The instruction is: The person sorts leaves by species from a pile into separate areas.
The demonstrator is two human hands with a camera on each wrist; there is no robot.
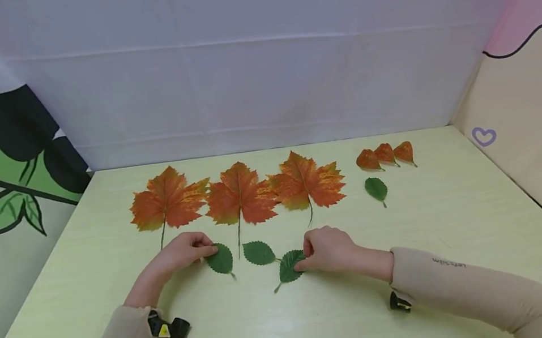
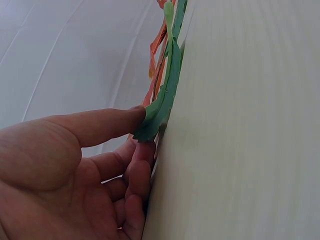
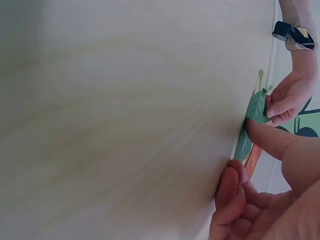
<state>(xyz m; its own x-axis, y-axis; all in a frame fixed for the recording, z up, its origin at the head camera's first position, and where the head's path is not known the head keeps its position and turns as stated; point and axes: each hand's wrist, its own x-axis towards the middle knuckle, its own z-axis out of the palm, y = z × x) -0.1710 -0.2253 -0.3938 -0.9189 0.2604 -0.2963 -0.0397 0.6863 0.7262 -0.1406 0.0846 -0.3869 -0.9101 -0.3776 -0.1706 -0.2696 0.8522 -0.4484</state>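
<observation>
My left hand (image 1: 185, 251) pinches the upper edge of a green leaf (image 1: 221, 260) between thumb and fingers. In the left wrist view that leaf (image 2: 167, 95) stands edge-on, its tip under the thumb and its pale stem pointing away. My right hand (image 1: 330, 248) pinches another green leaf (image 1: 290, 266) at its right side, stem toward the lower left. Between the two hands lies a third green leaf (image 1: 258, 253), its stem end close to the right-hand leaf. In the right wrist view the thumb lies over the held leaf (image 3: 243, 142).
Three orange maple leaves (image 1: 168, 199) form a row behind the hands, stems toward me. At the back right, three small orange leaves (image 1: 385, 154) lie above a single green leaf (image 1: 376, 189). A white cloth wall (image 1: 260, 90) borders the pale table (image 1: 292, 332).
</observation>
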